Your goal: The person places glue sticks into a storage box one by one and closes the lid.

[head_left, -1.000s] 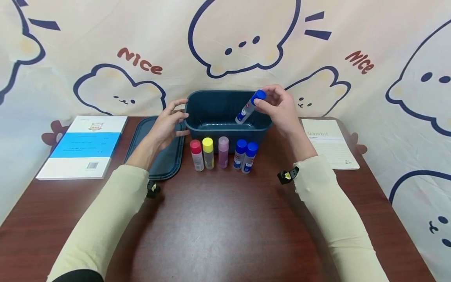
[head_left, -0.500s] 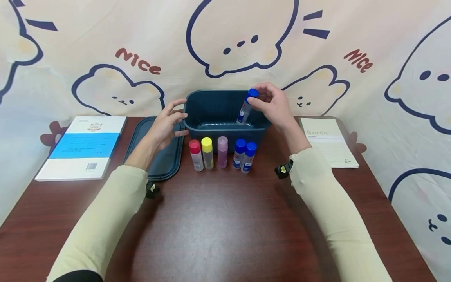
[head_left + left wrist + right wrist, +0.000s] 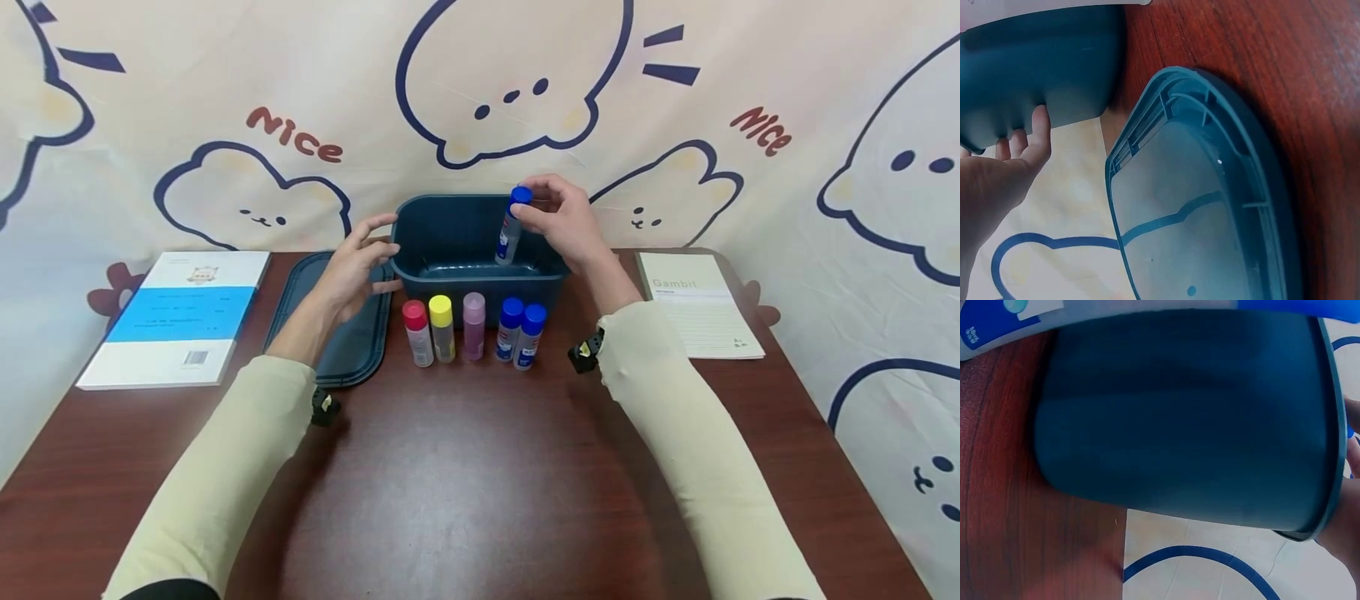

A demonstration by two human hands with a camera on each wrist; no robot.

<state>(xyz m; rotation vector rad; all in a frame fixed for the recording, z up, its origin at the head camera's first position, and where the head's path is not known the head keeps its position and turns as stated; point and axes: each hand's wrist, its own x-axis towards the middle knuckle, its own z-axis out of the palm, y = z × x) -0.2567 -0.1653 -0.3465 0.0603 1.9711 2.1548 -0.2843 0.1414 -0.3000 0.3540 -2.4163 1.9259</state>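
The right hand (image 3: 564,218) is pinching a blue-capped plastic tube (image 3: 507,239). The left hand (image 3: 351,271), fingers extended, is touching an oblong teal plastic bin (image 3: 446,225).

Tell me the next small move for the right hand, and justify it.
I'd probably lower the held stick further into the bin. The right hand pinches it near its blue cap, and from the head view it appears nearly upright over the opening. The left hand touches the bin's left end, which may help steady it.
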